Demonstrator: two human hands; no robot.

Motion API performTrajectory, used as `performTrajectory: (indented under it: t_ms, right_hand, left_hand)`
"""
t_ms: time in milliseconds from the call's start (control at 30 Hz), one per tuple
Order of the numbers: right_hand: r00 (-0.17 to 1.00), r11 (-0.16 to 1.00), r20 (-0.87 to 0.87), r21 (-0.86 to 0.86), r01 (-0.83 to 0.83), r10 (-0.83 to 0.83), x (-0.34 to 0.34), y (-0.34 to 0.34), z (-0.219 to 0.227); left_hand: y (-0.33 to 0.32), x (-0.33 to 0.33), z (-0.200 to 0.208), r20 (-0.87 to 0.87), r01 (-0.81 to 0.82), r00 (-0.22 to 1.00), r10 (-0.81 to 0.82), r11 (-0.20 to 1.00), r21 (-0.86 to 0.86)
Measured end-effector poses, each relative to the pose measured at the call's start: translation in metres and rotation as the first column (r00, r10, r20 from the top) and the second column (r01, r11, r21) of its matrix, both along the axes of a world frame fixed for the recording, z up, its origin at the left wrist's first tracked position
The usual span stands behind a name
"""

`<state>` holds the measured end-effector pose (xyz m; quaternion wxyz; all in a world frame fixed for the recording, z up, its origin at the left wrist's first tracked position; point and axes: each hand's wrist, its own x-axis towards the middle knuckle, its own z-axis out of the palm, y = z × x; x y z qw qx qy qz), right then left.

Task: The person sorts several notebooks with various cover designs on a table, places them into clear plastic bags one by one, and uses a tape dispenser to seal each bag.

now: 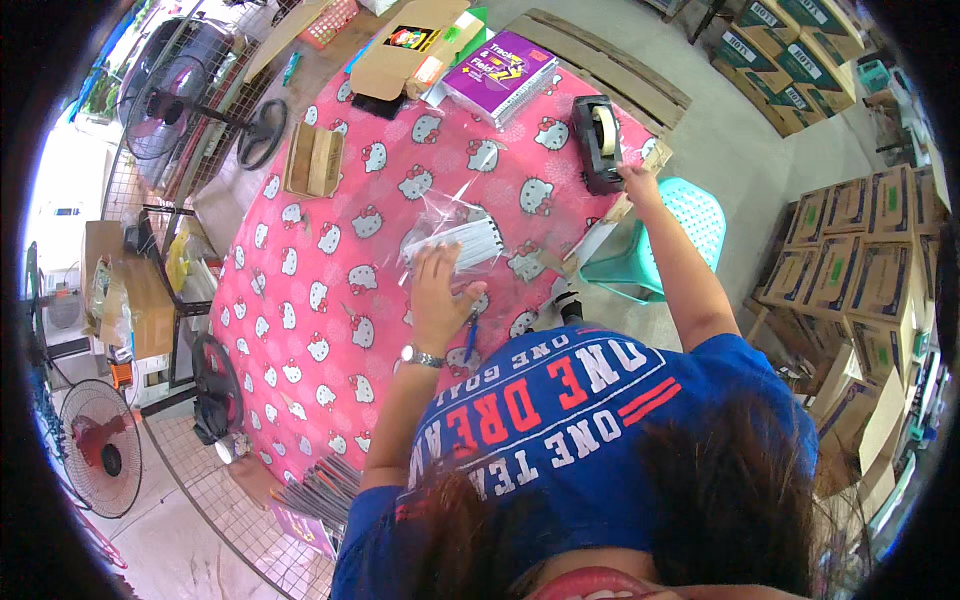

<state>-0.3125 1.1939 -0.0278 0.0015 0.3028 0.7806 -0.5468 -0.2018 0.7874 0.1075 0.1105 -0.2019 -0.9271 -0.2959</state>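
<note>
My left hand (440, 295) lies with its fingers stretched over a white pad (478, 243) with dark binding holes along one edge, inside a clear plastic bag (455, 205). The bag's loose end spreads away from me on the pink patterned tablecloth (350, 280). A blue pen (471, 335) rests beside my left thumb. At the table's right edge, my right hand (640, 186) has its fingers pinched together at the near end of a black tape dispenser (597, 145). Whatever is between those fingertips is too small to make out.
Beyond the dispenser lie a purple book (498, 75) and an open cardboard box (410, 50). A brown cardboard piece (313, 160) sits at the far left. A turquoise stool (680, 240) stands right of the table. Cartons (850, 240) are stacked farther right; a fan (100, 450) stands left.
</note>
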Motion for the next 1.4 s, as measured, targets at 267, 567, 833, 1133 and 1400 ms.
performTrajectory:
  t_ms: [267, 567, 833, 1133, 1400]
  right_hand:
    - [0.97, 0.877, -0.195, -0.479, 0.036, -0.146, 0.012, -0.023, -0.013]
    - [0.985, 0.871, -0.087, -0.483, 0.086, -0.146, 0.014, -0.039, 0.014]
    - [0.992, 0.343, 0.041, -0.939, -0.004, 0.122, 0.04, -0.059, -0.027]
    - [0.284, 0.223, 0.066, 0.462, -0.858, 0.956, -0.006, -0.262, 0.164]
    - [0.505, 0.267, 0.345, 0.547, -0.793, 0.791, 0.008, -0.253, 0.175]
  left_hand:
    - [0.017, 0.015, 0.023, 0.065, -0.046, 0.995, 0.076, 0.925, -0.377]
    - [0.009, 0.02, 0.002, 0.052, -0.095, 0.992, 0.114, 0.956, -0.277]
    - [0.009, 0.019, 0.004, 0.132, -0.076, 0.987, 0.091, 0.99, -0.116]
    - [0.01, 0.019, 0.002, 0.175, -0.133, 0.976, 0.125, 0.99, 0.035]
    - [-0.017, 0.012, 0.01, 0.177, -0.126, 0.977, 0.119, 0.992, 0.03]
